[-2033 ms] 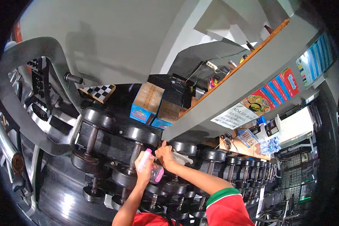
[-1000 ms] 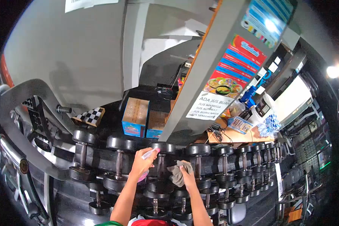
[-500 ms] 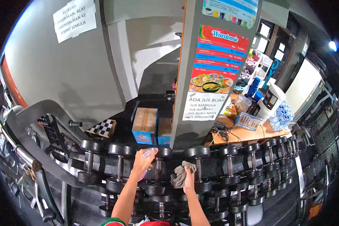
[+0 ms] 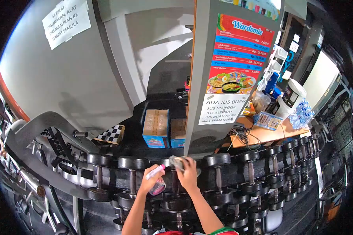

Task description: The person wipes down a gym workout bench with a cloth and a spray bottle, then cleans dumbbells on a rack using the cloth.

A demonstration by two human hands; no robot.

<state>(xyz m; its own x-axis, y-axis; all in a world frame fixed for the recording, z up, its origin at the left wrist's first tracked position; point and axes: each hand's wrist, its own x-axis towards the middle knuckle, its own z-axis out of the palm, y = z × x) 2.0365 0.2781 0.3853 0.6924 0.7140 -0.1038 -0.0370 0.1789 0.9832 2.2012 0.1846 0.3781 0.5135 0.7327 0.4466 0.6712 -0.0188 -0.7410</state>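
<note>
My left hand (image 4: 147, 180) is closed round a spray bottle (image 4: 158, 188) with a white-and-pink top and pink liquid low in its clear body. Just to the right, my right hand (image 4: 189, 175) presses a grey cloth (image 4: 175, 160) against the far head of a black dumbbell (image 4: 176, 203). The cloth and fingers hide most of that head. On the left, close to the bottle, lies another dumbbell (image 4: 132, 163); a third dumbbell (image 4: 218, 159) lies right of my right hand. All rest on the upper tier of a rack.
A lower row of dumbbells (image 4: 179, 218) sits nearer me. Behind the rack stand a grey pillar (image 4: 202, 137) with a menu poster and cardboard boxes (image 4: 156, 124). A wooden table (image 4: 259, 135) holds cables, a bucket and bottles. Gym equipment (image 4: 31, 156) is on the left.
My right hand has brought the cloth left and forward onto the dumbbell's far head. My left hand has lowered and tilted the spray bottle. The view has shifted slightly.
</note>
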